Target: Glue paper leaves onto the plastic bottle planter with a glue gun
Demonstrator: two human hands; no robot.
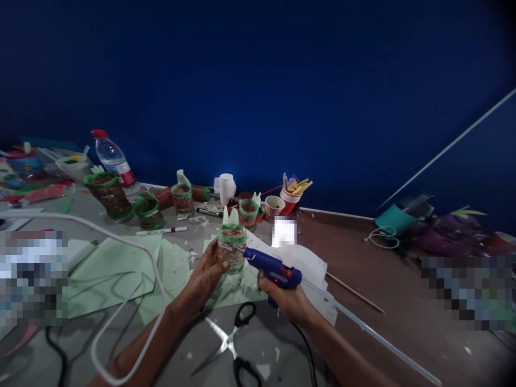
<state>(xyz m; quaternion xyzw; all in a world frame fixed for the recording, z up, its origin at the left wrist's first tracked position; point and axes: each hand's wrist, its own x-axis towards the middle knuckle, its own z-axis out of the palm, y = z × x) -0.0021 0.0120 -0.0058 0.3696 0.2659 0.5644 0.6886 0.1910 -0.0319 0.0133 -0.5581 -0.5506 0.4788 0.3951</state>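
Observation:
My left hand (208, 277) is closed round the lower left side of a small brown-and-green painted cup (233, 258) with pale green pointed paper pieces standing up from its rim. A blue hot glue gun (272, 266) is gripped in my right hand (288, 301), its nozzle pointing left at the cup's side. Whether the tip touches the cup I cannot tell. A long clear glue stick (382, 336) sticks out of the gun's back. Below the hands, black-handled scissors (228, 341) lie with their blades apart. Pale green paper (121, 269) lies under and left of the cup.
More painted cups (108, 194) stand along the left and back, near a red-capped bottle (115, 161). A red cup (291, 200) holds tools. One wooden stick (355, 292) lies at right. A white cable (155, 269) loops across the left foreground. Paper scraps are scattered about.

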